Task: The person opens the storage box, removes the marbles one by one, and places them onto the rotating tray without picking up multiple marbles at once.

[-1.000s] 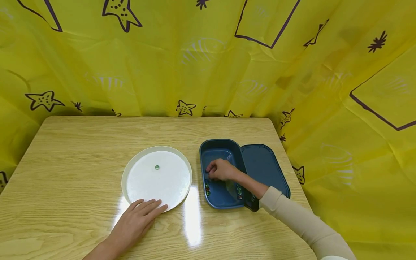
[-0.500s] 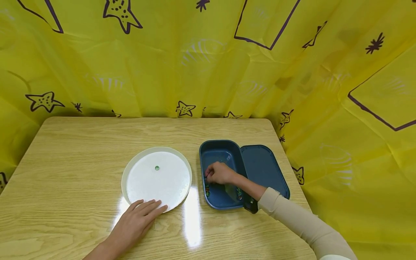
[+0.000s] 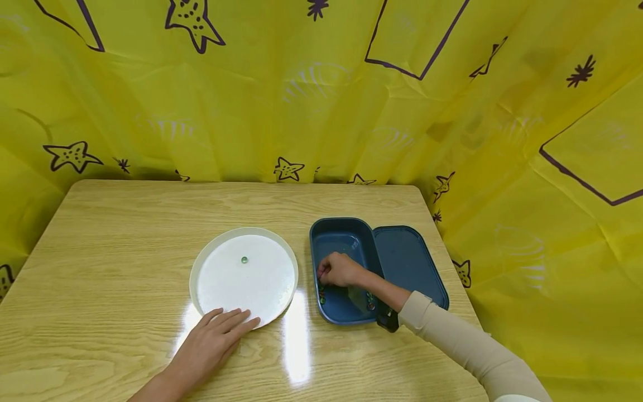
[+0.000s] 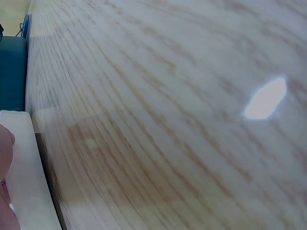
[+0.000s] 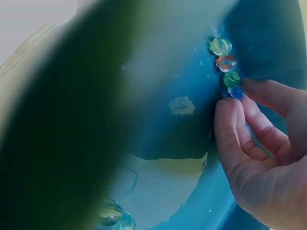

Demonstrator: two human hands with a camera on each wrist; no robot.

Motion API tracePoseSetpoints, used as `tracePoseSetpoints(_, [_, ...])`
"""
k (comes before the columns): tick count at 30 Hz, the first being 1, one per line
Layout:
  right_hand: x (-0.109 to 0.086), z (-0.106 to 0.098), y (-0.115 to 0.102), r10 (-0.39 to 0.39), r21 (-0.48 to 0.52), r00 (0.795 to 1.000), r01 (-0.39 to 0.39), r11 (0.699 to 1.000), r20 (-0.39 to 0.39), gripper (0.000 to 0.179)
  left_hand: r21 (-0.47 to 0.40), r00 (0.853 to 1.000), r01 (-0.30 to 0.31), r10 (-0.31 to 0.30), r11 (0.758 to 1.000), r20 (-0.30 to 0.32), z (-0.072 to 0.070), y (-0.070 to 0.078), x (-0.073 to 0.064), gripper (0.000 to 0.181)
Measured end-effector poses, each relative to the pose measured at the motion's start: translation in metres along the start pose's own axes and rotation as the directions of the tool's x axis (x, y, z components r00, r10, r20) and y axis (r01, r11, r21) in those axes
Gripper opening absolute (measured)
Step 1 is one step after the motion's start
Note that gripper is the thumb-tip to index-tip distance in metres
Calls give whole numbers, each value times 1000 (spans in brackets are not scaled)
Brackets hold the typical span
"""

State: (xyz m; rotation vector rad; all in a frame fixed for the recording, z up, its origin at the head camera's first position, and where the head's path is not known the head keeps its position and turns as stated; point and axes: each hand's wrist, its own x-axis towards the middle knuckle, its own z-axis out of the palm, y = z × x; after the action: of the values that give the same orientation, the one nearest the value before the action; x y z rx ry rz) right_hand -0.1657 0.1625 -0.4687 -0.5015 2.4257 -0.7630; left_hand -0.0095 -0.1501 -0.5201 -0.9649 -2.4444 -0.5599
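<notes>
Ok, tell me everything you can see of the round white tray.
The round white tray is shallow, with a shiny white base and a low, cream-toned rim; it looks like plastic. It lies flat on the wood-grain table, left of the blue box, with a narrow gap between. One green marble sits on its far half. The left hand rests its fingers over the near rim.

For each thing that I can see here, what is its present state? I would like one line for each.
Tray: upright, one green marble on it.
Box: open.
Marbles: lying in the box, grouped near opposite walls.
Lid: off, lying right of the box.
Left hand: fingers resting on the tray's near rim.
Right hand: inside the box, fingers at a blue marble; whether gripped, unclear.
Sheet: hanging, creased.
</notes>
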Motion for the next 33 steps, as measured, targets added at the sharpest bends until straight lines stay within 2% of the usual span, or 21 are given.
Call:
tracePoseSetpoints(7, [-3, -6, 3, -22, 34, 1000, 23, 999, -22, 8, 5, 1000, -3, 3, 1000, 1, 0, 0, 1, 53])
tracePoseSetpoints(18, [-12, -33, -8, -48, 78, 994, 56, 995, -96, 5, 4, 1000, -5, 5, 1000, 6, 0, 0, 2, 55])
tracePoseSetpoints(25, [-15, -50, -25, -114, 53, 977, 126, 991, -183, 12, 6, 1000, -4, 4, 1000, 6, -1, 1, 1, 54])
tracePoseSetpoints(33, [-8, -56, -50, -176, 86, 963, 197, 977, -204, 15, 5, 1000, -10, 10, 1000, -2, 1, 0, 0, 53])
